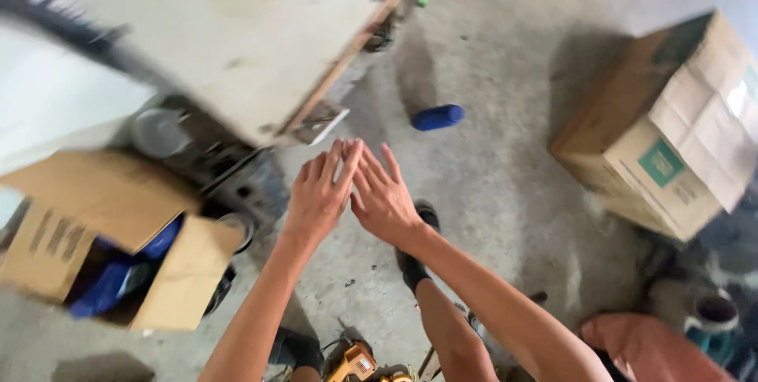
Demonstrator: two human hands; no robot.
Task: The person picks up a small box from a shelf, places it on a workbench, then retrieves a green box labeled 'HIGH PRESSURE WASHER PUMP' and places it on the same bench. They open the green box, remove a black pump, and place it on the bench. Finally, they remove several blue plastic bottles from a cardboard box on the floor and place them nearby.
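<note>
My left hand and my right hand are held out side by side over the concrete floor, fingers straight and slightly spread, fingertips touching each other. Neither holds anything. A blue cylinder lies on its side on the floor just beyond the fingertips. My leg and dark shoe show beneath the right forearm.
An open cardboard box with blue items sits at the left. A closed cardboard box stands at the right. A large pale board leans across the top left. A yellow power tool lies near my feet. A teal pot is at the lower right.
</note>
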